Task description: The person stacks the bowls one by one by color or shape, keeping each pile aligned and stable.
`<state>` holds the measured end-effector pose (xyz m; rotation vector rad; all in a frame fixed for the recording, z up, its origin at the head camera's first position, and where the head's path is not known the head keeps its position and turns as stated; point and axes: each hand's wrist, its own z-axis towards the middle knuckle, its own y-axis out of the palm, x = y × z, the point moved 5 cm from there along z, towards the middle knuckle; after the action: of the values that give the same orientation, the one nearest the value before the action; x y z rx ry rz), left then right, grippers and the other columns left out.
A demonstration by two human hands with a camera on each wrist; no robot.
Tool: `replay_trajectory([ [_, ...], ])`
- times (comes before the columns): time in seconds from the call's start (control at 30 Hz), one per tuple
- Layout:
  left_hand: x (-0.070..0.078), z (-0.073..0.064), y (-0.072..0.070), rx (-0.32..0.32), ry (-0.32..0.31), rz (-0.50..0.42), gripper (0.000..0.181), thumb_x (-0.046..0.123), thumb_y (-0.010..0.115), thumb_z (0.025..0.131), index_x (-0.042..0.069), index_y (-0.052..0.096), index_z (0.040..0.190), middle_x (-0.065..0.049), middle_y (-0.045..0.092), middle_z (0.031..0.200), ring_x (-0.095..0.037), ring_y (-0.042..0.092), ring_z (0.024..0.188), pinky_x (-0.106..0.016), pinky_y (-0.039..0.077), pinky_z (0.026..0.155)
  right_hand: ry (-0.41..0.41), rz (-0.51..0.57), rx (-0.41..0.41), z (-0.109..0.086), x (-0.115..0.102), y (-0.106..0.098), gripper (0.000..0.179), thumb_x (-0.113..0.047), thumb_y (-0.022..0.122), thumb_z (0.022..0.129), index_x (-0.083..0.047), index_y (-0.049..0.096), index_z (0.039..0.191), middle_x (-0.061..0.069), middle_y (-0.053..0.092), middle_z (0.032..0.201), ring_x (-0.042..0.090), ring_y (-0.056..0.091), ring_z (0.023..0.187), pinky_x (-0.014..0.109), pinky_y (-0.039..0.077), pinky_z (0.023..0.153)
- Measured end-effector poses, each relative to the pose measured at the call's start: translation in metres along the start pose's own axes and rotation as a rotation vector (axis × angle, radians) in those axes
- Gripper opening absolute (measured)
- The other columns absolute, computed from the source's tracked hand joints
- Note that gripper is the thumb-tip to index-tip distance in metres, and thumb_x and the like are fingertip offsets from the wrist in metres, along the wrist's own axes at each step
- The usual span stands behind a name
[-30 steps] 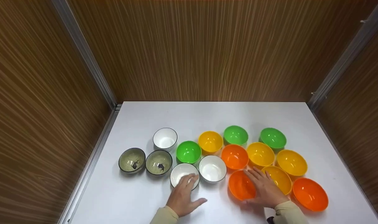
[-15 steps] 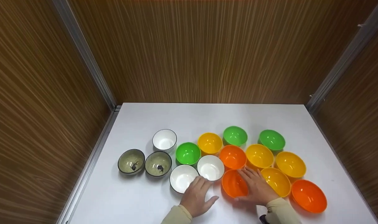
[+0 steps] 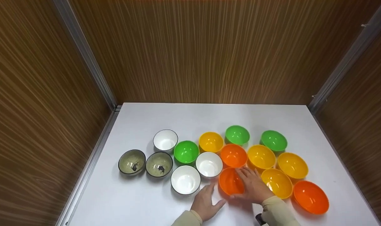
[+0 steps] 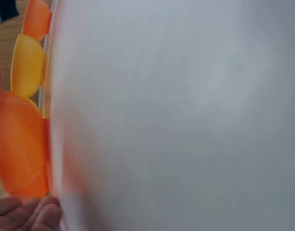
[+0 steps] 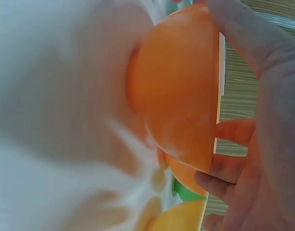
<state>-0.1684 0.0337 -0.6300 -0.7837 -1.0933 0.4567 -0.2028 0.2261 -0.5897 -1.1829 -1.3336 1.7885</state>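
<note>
- On the white table (image 3: 130,207), towards its near side, an orange bowl (image 3: 229,182) sits mouth up between the person's two hands.
- From the bowl's right, the right hand (image 3: 254,188) grips it across the rim, thumb at the near edge and fingers at the far edge.
- Just left of the bowl is the left hand (image 3: 206,204), holding nothing, its fingers fairly straight and the thumb apart; I cannot tell whether its fingertips touch the bowl.
- Just behind the gripped bowl stands a second orange bowl (image 3: 234,155).
- Near the right hand, on its right, is a yellow bowl (image 3: 276,183), with a third orange bowl (image 3: 311,197) beyond it.
- Two white bowls (image 3: 185,180) stand to the left of the gripped bowl, with two grey-green bowls (image 3: 132,161) farther left.
</note>
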Motion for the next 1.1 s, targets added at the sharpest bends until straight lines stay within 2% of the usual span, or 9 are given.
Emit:
replay_trajectory([
  [0.17,-0.003,0.01,0.005,0.018,-0.018,-0.064,0.088,0.051,0.074,0.078,0.006,0.038,0.145,-0.006,0.05,0.14,-0.022,0.049,0.126,-0.037,0.04,0.105,-0.011,-0.003,0.019,0.003,-0.002,0.002,0.11,-0.076,0.067,0.066,0.0,0.043,0.142,0.025,0.047,0.138,0.046,0.038,0.13,0.067,0.021,0.107],
  [0.4,0.004,0.02,0.01,-0.023,-0.026,-0.104,0.105,0.056,0.079,0.07,0.012,0.028,0.15,-0.002,0.041,0.147,-0.019,0.043,0.131,-0.035,0.035,0.109,-0.004,0.027,0.034,0.004,-0.002,0.004,0.104,-0.077,0.06,0.071,-0.001,0.045,0.141,0.023,0.048,0.138,0.046,0.038,0.13,0.067,0.022,0.106],
  [0.57,0.009,0.026,0.013,-0.027,-0.053,-0.116,0.106,0.057,0.079,0.069,0.013,0.027,0.15,-0.003,0.041,0.147,-0.018,0.043,0.131,-0.035,0.036,0.109,0.067,0.11,0.008,0.003,0.004,-0.005,0.088,-0.062,0.064,0.081,-0.006,0.042,0.144,0.021,0.044,0.143,0.044,0.037,0.132,0.066,0.025,0.106],
  [0.67,0.011,0.028,0.015,-0.013,-0.069,-0.127,0.104,0.055,0.08,0.069,0.013,0.028,0.15,-0.003,0.043,0.144,-0.018,0.046,0.128,-0.036,0.038,0.107,0.145,0.219,0.005,0.0,0.015,-0.023,0.078,-0.052,0.064,0.087,-0.012,0.038,0.148,0.017,0.041,0.147,0.041,0.038,0.133,0.065,0.028,0.105],
  [0.77,0.013,0.03,0.016,-0.003,-0.09,-0.125,0.1,0.054,0.079,0.071,0.013,0.031,0.148,-0.003,0.047,0.14,-0.018,0.049,0.125,-0.037,0.04,0.105,0.205,0.273,0.051,-0.006,0.032,-0.049,0.072,-0.05,0.059,0.091,-0.011,0.038,0.147,0.016,0.043,0.145,0.04,0.042,0.13,0.063,0.033,0.102],
  [0.97,0.016,0.031,0.016,-0.011,-0.123,-0.087,0.095,0.058,0.075,0.074,0.012,0.033,0.147,-0.002,0.048,0.138,-0.017,0.049,0.124,-0.036,0.04,0.106,0.322,0.249,0.161,-0.029,0.08,-0.1,0.07,-0.048,0.055,0.095,0.0,0.039,0.143,0.026,0.047,0.137,0.045,0.046,0.121,0.065,0.036,0.097],
  [1.03,0.016,0.03,0.016,-0.007,-0.121,-0.079,0.095,0.057,0.075,0.074,0.012,0.034,0.146,-0.002,0.048,0.138,-0.017,0.049,0.124,-0.035,0.04,0.105,0.378,0.243,0.164,-0.04,0.098,-0.113,0.072,-0.049,0.052,0.096,0.003,0.038,0.143,0.03,0.045,0.136,0.049,0.043,0.121,0.067,0.034,0.096],
  [1.1,0.016,0.03,0.016,0.001,-0.112,-0.075,0.094,0.055,0.076,0.074,0.011,0.034,0.146,-0.002,0.049,0.138,-0.018,0.05,0.124,-0.035,0.04,0.105,0.445,0.234,0.134,-0.051,0.117,-0.121,0.077,-0.053,0.048,0.096,0.007,0.035,0.143,0.035,0.042,0.136,0.053,0.04,0.12,0.069,0.034,0.094],
])
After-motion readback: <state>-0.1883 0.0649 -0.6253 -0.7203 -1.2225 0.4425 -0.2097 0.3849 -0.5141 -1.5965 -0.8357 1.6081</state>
